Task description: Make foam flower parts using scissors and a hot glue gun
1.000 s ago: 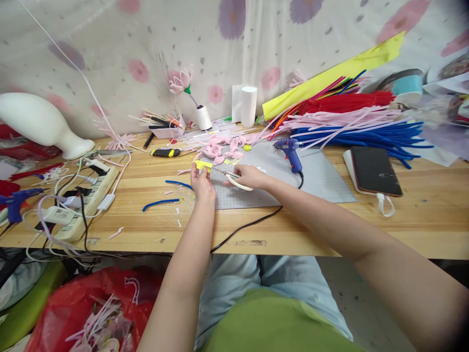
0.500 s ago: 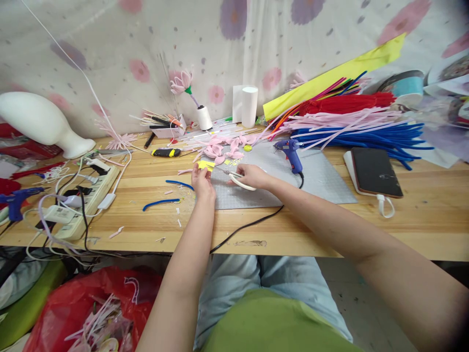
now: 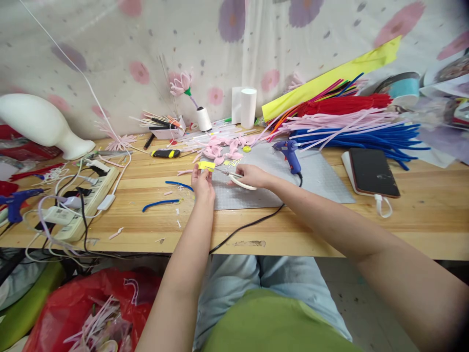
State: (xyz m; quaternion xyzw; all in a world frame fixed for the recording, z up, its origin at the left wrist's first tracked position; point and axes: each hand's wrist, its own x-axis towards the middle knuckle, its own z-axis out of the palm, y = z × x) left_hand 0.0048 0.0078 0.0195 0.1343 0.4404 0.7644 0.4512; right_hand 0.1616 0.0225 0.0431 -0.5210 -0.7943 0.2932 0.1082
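While sitting at a wooden table (image 3: 330, 222), left hand (image 3: 203, 183) pinching a yellow piece (image 3: 206, 165), right hand (image 3: 249, 175) gripping scissors (image 3: 234, 177), blades pointing at it.

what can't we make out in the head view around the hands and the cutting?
- Left hand: its grip on the yellow piece is too small to read.
- Scissors: the right hand covers the handles; blades too thin to tell open or closed.
- Phone: screen dark.
- Red bag: cut off by the bottom edge.
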